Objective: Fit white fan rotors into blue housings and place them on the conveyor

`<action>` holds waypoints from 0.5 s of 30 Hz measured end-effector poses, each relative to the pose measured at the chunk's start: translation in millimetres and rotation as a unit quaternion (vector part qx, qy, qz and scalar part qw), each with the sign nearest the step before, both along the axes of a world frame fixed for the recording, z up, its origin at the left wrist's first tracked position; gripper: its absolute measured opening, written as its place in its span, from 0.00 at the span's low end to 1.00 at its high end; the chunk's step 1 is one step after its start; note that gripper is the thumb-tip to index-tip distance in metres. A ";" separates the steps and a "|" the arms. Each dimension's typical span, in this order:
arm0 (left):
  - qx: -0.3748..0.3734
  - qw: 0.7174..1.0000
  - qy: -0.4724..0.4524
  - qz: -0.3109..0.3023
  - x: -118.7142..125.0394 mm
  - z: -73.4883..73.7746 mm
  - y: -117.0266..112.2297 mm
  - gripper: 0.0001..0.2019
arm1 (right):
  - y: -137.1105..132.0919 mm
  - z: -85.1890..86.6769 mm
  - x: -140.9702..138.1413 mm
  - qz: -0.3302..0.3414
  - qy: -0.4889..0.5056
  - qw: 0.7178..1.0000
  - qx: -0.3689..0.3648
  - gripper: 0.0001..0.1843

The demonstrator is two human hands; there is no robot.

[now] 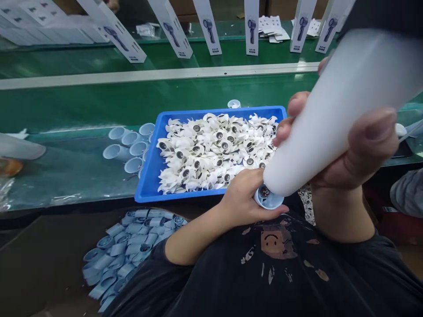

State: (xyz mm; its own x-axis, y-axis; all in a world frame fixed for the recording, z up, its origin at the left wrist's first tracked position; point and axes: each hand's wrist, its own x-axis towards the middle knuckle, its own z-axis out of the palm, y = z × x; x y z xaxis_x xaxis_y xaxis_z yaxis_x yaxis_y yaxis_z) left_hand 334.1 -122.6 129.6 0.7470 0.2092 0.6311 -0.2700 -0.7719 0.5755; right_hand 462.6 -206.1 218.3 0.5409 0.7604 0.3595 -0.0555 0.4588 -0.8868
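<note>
My right hand (360, 149) is wrapped round a large white tapered bottle (340, 105), tilted so its narrow end points down and left. That end meets a small pale blue ring-shaped housing (268, 199) with a dark motor part inside, which my left hand (243, 198) grips close to my chest. Just beyond my hands a blue tray (147, 176) holds a heap of several white fan impellers (214, 149) with metal hubs.
Several pale blue cylinders (128, 147) stand left of the tray on the green belt (82, 105). A pile of blue housings (128, 251) lies in a box at my lower left. White product cartons (208, 26) stand upright along the far side. A grey sleeve (408, 191) shows at right.
</note>
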 end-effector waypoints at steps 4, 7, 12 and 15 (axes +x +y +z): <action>0.009 1.000 -0.008 0.010 2.6 -0.3 -2.2 0.21 | -4.9 1.2 9.1 -0.015 -0.069 0.996 -0.059 0.35; 0.014 1.000 -0.008 0.014 4.1 -0.9 -2.2 0.21 | -6.3 3.7 10.3 -0.024 -0.109 0.988 -0.108 0.38; 0.016 1.000 -0.001 0.015 5.6 -2.0 -2.1 0.20 | -4.2 3.8 -1.9 -0.075 -0.150 0.978 -0.121 0.38; 0.019 1.000 -0.003 0.014 5.2 -3.5 -1.4 0.20 | -4.3 3.3 0.1 -0.080 -0.201 0.961 -0.171 0.42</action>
